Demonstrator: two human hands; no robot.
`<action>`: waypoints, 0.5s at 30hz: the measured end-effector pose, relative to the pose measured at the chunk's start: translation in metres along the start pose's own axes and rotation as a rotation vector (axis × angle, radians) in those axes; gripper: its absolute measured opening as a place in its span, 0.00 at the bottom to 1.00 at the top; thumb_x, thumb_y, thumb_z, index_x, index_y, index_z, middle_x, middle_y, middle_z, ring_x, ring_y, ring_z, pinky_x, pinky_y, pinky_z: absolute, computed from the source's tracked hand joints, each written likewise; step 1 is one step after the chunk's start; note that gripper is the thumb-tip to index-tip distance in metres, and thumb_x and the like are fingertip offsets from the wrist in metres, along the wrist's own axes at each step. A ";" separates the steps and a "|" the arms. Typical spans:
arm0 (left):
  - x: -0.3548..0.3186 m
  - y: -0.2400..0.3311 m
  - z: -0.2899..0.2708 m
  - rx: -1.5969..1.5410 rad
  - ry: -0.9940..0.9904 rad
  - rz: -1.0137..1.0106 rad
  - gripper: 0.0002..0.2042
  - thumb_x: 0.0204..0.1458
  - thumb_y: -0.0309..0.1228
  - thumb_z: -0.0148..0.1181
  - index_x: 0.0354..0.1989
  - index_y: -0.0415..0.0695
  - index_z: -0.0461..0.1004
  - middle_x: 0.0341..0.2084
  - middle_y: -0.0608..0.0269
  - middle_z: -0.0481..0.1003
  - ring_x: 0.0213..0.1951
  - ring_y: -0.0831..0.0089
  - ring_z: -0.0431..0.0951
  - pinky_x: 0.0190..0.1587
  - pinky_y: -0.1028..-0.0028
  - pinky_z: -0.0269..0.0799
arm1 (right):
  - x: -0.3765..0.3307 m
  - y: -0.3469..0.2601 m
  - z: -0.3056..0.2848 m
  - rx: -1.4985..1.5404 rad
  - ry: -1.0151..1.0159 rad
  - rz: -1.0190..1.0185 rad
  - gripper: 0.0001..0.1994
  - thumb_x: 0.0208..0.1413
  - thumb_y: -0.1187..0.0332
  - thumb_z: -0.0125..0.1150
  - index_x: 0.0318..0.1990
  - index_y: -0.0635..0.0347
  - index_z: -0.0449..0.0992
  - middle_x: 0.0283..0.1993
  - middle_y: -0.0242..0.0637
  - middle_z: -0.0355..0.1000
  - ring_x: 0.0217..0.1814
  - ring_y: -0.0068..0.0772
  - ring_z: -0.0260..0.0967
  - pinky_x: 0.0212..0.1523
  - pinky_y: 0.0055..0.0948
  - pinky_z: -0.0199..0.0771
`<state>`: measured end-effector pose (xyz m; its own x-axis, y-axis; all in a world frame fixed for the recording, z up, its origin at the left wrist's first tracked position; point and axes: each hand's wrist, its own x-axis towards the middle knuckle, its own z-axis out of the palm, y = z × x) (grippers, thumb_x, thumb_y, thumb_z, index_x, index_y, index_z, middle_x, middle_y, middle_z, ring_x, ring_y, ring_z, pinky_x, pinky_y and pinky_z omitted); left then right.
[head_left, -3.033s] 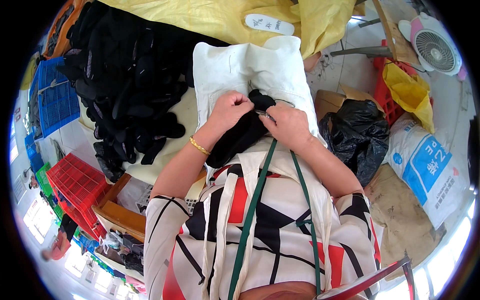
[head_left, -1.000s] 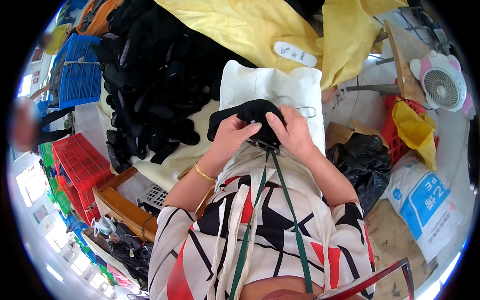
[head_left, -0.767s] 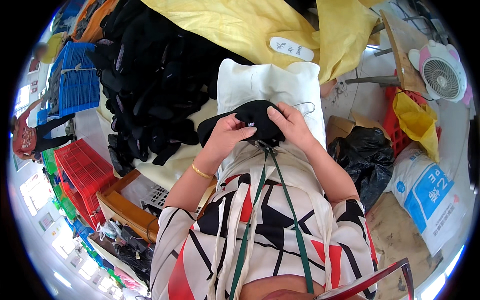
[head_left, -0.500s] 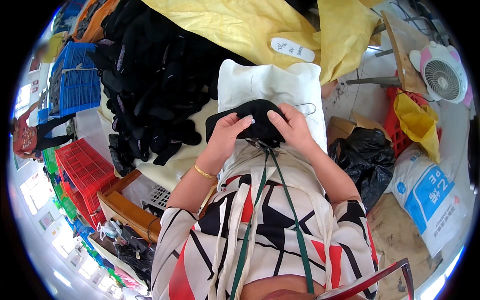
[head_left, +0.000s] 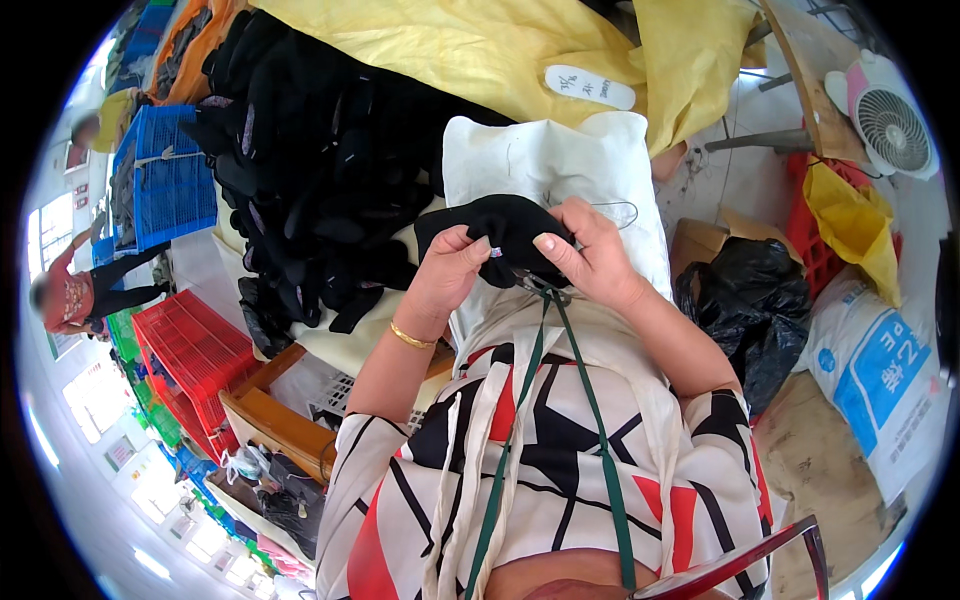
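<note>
Over white cloth, black fabric piece, long axis left-to-right

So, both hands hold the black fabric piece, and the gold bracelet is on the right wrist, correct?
No, wrong wrist: the head view shows the gold bracelet on the left wrist. The left hand and right hand do hold the black fabric piece.

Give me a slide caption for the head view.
Left hand and right hand holding black fabric over white cloth.

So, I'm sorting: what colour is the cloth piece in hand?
The cloth piece is black; the head view shows it.
</note>
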<state>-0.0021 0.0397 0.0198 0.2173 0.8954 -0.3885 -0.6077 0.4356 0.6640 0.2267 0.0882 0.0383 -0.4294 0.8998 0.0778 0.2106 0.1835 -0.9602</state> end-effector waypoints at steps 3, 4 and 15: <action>0.005 0.000 -0.003 0.053 0.000 -0.001 0.06 0.58 0.25 0.61 0.42 0.40 0.79 0.38 0.66 0.80 0.40 0.79 0.77 0.48 0.76 0.72 | 0.003 -0.002 -0.004 0.022 0.019 0.048 0.19 0.59 0.54 0.62 0.37 0.66 0.74 0.31 0.46 0.69 0.32 0.47 0.68 0.35 0.37 0.70; 0.003 -0.002 -0.002 0.119 0.027 -0.027 0.07 0.58 0.26 0.62 0.43 0.39 0.78 0.38 0.66 0.80 0.41 0.79 0.77 0.48 0.75 0.72 | 0.000 0.000 -0.003 0.046 0.007 0.098 0.20 0.58 0.54 0.62 0.36 0.67 0.75 0.30 0.46 0.69 0.31 0.47 0.68 0.35 0.37 0.70; -0.009 0.027 0.030 0.736 0.358 0.344 0.06 0.61 0.28 0.58 0.40 0.38 0.76 0.32 0.70 0.76 0.35 0.85 0.73 0.40 0.82 0.69 | 0.065 0.023 -0.054 0.457 -0.026 0.584 0.22 0.63 0.51 0.58 0.47 0.66 0.78 0.34 0.31 0.75 0.33 0.20 0.70 0.30 0.23 0.72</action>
<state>0.0028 0.0463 0.0599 -0.2142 0.9589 -0.1862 0.0769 0.2066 0.9754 0.2509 0.1723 0.0356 -0.3809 0.7900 -0.4804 0.0267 -0.5099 -0.8598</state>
